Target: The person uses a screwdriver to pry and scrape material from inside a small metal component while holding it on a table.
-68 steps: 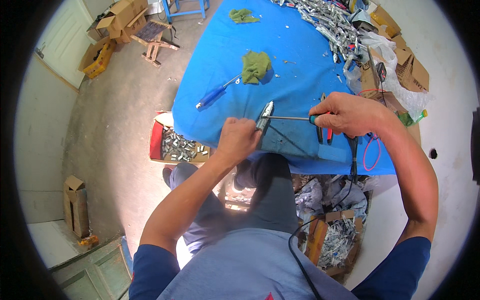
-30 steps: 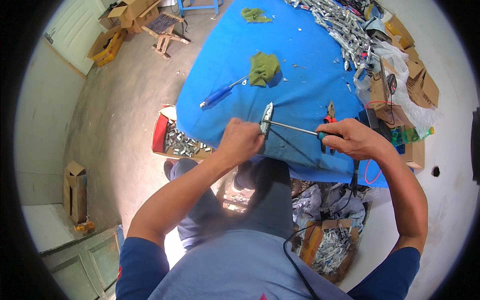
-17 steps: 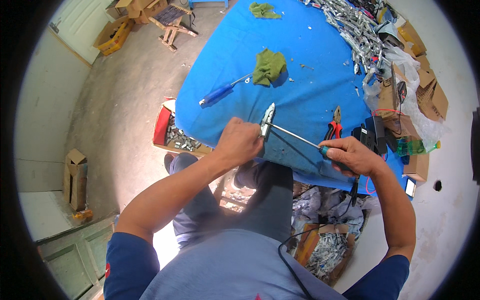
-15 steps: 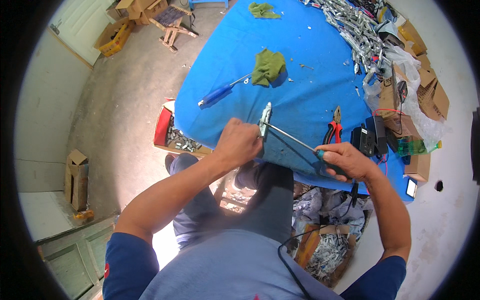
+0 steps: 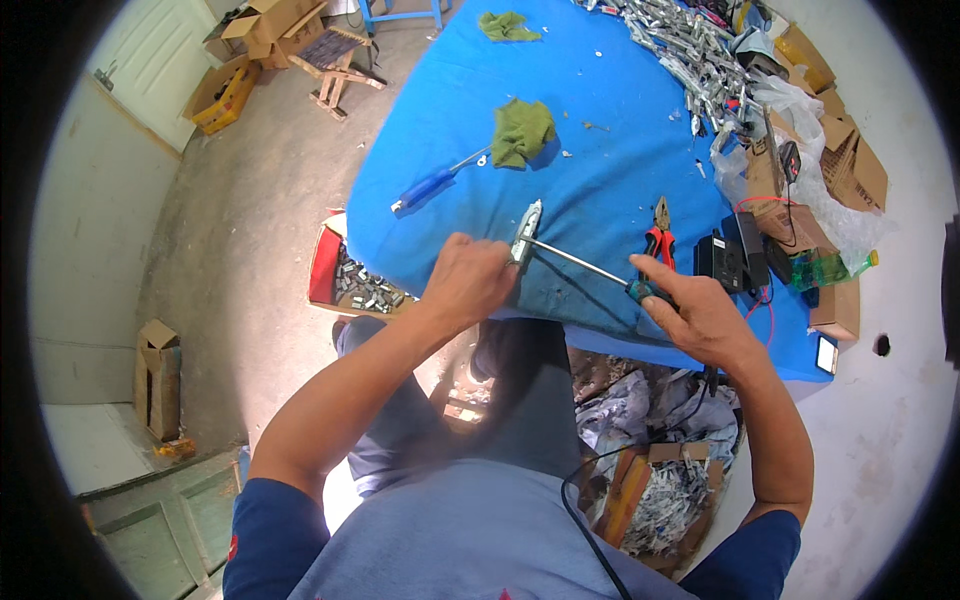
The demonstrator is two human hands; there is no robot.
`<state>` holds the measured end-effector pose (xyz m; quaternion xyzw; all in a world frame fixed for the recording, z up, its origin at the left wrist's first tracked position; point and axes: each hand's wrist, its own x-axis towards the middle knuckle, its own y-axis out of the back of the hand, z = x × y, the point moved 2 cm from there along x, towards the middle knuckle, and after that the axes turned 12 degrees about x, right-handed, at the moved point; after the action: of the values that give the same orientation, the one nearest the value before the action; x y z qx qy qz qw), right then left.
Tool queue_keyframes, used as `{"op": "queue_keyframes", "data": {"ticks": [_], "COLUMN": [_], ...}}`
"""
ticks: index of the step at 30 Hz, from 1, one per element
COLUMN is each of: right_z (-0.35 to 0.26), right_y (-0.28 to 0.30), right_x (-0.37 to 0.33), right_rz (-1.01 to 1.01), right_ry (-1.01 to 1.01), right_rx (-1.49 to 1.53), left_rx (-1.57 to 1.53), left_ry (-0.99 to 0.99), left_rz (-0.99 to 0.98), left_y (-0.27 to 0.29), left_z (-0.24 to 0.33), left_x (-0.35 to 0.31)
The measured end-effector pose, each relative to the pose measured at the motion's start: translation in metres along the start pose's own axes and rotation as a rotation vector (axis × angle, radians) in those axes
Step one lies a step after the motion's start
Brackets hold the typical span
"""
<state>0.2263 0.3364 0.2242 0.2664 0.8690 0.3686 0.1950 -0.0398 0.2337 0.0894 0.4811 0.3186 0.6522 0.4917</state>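
My left hand is closed on the near end of a narrow silver metal part, which tilts up from the blue-covered table. In my right hand is a screwdriver with a dark green handle. Its shaft reaches left and its tip touches the metal part's side. The right thumb and index finger are spread around the handle's end; the palm hides the rest. Pliers with red and black handles lie just beyond the right hand. Farther left rests a blue-handled screwdriver, its tip near a green cloth.
A heap of silver metal parts covers the far right of the blue table. Black power adapters, a green bottle and a phone sit at the right. Below the left edge stands a box of small metal pieces.
My right hand has loosened around the screwdriver handle, with thumb and index finger now spread. The tip stays at the metal part. The whole view has shifted slightly.
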Motion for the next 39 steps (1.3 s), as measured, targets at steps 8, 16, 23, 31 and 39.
{"op": "queue_keyframes", "data": {"ticks": [8, 16, 23, 31, 39], "right_z": [-0.030, -0.038, -0.059, -0.037, 0.002], "right_y": [0.026, 0.035, 0.046, 0.047, 0.049], "right_x": [0.011, 0.045, 0.071, 0.070, 0.069], "right_rz": [-0.061, -0.219, -0.391, -0.388, -0.432], "right_ry": [0.032, -0.072, -0.006, -0.410, -0.502], "right_rx": [-0.057, 0.043, -0.151, 0.229, 0.467], "left_rx": [0.029, -0.006, 0.016, 0.010, 0.030], "left_ry": [-0.053, -0.050, -0.062, -0.062, -0.059], "left_rz": [-0.035, -0.079, -0.145, -0.148, -0.185], "left_y": [0.003, 0.003, 0.004, 0.005, 0.007], "left_z": [0.000, -0.003, -0.004, -0.002, 0.000], "left_x": [-0.003, -0.001, 0.003, 0.005, 0.009]}}
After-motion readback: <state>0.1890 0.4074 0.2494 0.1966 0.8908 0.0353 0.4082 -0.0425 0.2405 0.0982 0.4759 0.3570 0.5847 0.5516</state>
